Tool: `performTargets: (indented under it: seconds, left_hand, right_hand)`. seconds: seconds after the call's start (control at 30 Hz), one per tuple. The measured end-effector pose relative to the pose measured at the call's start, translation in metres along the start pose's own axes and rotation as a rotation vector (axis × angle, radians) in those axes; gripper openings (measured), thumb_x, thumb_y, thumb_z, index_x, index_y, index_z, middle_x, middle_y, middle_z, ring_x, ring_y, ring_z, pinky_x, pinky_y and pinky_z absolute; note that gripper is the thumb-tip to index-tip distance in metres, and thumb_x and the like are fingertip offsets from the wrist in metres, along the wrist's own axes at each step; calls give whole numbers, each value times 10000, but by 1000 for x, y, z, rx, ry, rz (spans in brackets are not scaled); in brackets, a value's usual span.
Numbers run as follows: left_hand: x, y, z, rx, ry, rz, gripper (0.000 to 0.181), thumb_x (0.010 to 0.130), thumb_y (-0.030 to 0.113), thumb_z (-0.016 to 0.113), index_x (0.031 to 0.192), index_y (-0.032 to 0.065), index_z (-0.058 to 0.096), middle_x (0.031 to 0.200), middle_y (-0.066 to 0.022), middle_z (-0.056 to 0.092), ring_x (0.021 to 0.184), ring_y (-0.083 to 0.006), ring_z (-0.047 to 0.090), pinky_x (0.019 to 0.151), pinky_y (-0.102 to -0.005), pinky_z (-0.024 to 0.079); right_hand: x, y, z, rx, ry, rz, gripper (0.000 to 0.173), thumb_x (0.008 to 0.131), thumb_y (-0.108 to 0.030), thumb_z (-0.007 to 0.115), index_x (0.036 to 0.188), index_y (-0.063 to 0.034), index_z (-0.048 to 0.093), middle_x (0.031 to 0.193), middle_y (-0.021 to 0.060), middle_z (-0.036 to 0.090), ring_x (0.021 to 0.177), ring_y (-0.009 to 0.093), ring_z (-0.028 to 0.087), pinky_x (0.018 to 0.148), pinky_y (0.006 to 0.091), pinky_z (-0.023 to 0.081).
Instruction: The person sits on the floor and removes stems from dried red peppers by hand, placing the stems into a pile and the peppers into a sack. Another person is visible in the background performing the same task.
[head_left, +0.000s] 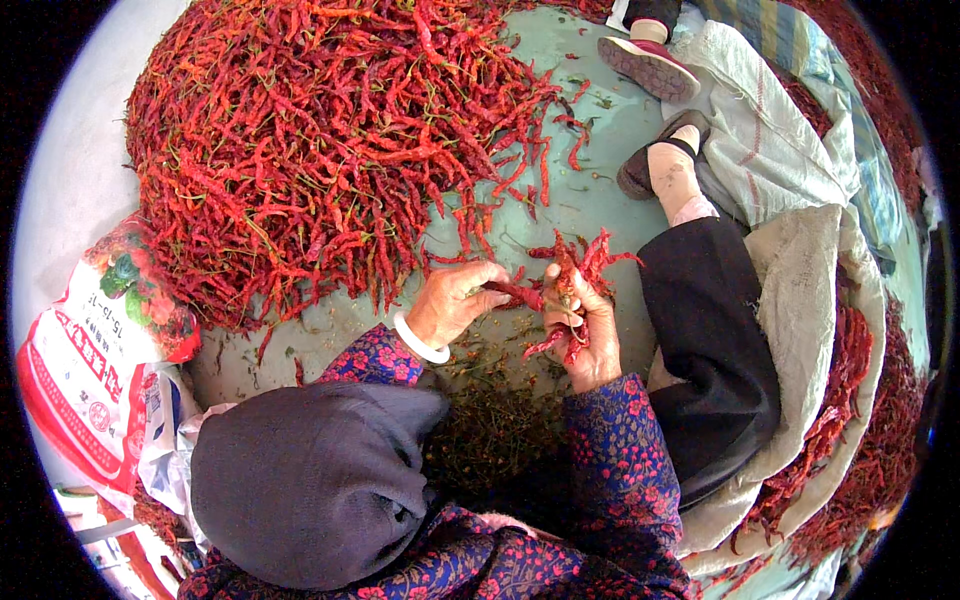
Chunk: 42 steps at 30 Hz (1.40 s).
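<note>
My left hand (450, 304), with a white bangle at the wrist, pinches a dried red chili pepper (525, 294) between thumb and fingers. To its right, my right hand (581, 322) is closed around a bunch of dried red chili peppers (592, 259); their tips stick out above and below the fingers. Beyond both hands lies a large heap of dried red chili peppers (330, 142), many with green or brown stems. Below the hands, between my legs, is a dark pile of stems and bits (491, 427).
An open woven sack (802, 300) holding red chilies stands at the right, with more chilies spread past it. A printed white and red bag (90, 382) lies at the left. Another person's shoe (649, 67) is at the top right. Loose chilies (577, 142) lie on the pale green floor.
</note>
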<state>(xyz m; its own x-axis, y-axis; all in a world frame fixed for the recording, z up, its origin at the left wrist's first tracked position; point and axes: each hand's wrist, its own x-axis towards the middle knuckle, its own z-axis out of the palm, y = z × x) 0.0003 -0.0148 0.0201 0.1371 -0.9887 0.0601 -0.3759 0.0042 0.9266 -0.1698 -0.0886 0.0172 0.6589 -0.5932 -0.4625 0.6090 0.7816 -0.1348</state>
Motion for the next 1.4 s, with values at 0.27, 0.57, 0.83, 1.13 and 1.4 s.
performTargets:
  seconds: [0.27, 0.57, 0.83, 1.13, 1.4]
  left_hand:
    - [25, 7, -24, 463, 165, 693, 216, 600, -6, 630, 806, 57, 607, 880, -64, 567, 825, -265, 519, 721, -360, 430]
    - [42, 31, -28, 613, 28, 919, 237, 586, 46, 594, 822, 40, 613, 894, -87, 538, 794, -275, 527, 674, -352, 457]
    - [53, 41, -18, 414, 79, 734, 268, 644, -36, 583, 904, 31, 594, 880, -109, 522, 813, -264, 522, 716, -338, 446]
    - [4, 54, -3, 14, -346, -51, 323, 817, 336, 594, 847, 16, 560, 708, -41, 540, 703, -105, 513, 654, -275, 412]
    - [-6, 55, 4, -405, -363, -316, 229, 858, 247, 549, 785, 30, 540, 672, -4, 511, 604, -72, 474, 538, -225, 382]
  right_hand:
    - [-10, 5, 9, -119, 37, 143, 98, 806, -82, 603, 862, -40, 535, 644, 4, 514, 463, 49, 412, 377, 152, 314]
    - [-10, 2, 11, -439, -147, 287, 250, 749, -72, 637, 978, -43, 544, 856, 84, 613, 459, 30, 413, 358, 141, 277]
    - [-14, 4, 7, -357, -157, 111, 298, 739, -33, 616, 1021, -27, 520, 861, 102, 611, 439, 45, 393, 371, 152, 293]
    - [-13, 2, 5, -312, -209, -212, 344, 711, -63, 643, 1017, -13, 495, 871, 60, 570, 440, 49, 391, 367, 166, 291]
    - [-12, 2, -3, -294, -223, -145, 369, 697, -82, 668, 1015, -16, 493, 891, 79, 581, 446, 59, 414, 355, 171, 288]
